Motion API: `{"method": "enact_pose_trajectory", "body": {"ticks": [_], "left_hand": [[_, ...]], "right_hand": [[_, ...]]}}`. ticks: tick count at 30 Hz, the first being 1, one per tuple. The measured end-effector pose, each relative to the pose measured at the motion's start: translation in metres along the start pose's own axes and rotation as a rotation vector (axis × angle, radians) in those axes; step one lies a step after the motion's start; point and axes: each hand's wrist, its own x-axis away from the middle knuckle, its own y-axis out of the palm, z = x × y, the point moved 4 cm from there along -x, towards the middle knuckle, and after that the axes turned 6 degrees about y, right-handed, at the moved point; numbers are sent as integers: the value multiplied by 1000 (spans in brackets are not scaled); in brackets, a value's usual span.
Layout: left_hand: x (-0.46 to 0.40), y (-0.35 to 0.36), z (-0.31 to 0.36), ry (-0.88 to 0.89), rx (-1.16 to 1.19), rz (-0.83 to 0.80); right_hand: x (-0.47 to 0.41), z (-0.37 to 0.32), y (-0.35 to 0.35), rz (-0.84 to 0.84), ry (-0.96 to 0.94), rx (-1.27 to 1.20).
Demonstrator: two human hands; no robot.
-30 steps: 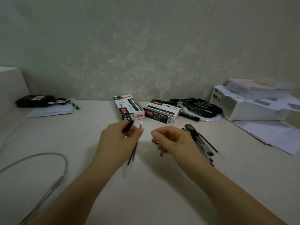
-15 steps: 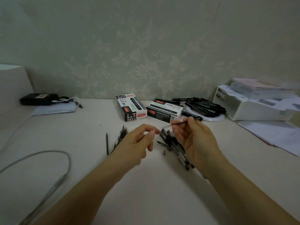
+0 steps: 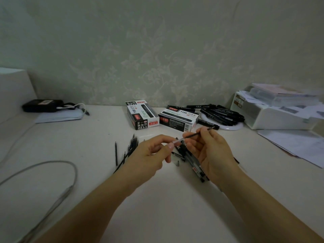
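Note:
Over the middle of the white table (image 3: 73,151), my right hand (image 3: 210,153) pinches a thin black pen refill (image 3: 194,134) that points up to the right. My left hand (image 3: 149,155) pinches the refill's clear near end with thumb and forefinger. Under my right hand lies a pile of clear pen barrels (image 3: 191,160), partly hidden. A small black pen tip (image 3: 178,163) lies beside them. To the left of my left hand several loose refills (image 3: 129,148) lie in a bunch, with a single refill (image 3: 116,153) apart from them.
Two black-and-white pen boxes (image 3: 142,114) (image 3: 178,120) stand behind my hands. Black markers (image 3: 220,113) are heaped on a white plate at the back right, beside a white box (image 3: 273,116) and papers (image 3: 294,144). A grey cable (image 3: 52,165) loops at the left; a black device (image 3: 42,105) sits far left.
My left hand let go of its earlier items and came across to pinch the refill's near end. My right hand rose from the barrel pile holding the refill. The view shifted slightly.

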Motion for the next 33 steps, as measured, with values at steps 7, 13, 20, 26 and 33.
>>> {"method": "enact_pose_trajectory", "body": {"ticks": [7, 13, 20, 26, 33], "left_hand": [[0, -1, 0, 20, -60, -4], [0, 1, -2, 76, -223, -11], [-1, -8, -3, 80, -206, 101], [-3, -13, -9, 72, -266, 125], [-5, -11, -18, 82, -398, 62]], "right_hand": [[-4, -1, -3, -15, -52, 28], [-3, -2, -2, -100, -157, 374], [0, 6, 1, -116, -289, 1109], [-6, 10, -7, -141, -424, 1667], [-6, 11, -7, -122, -455, 1461]]}}
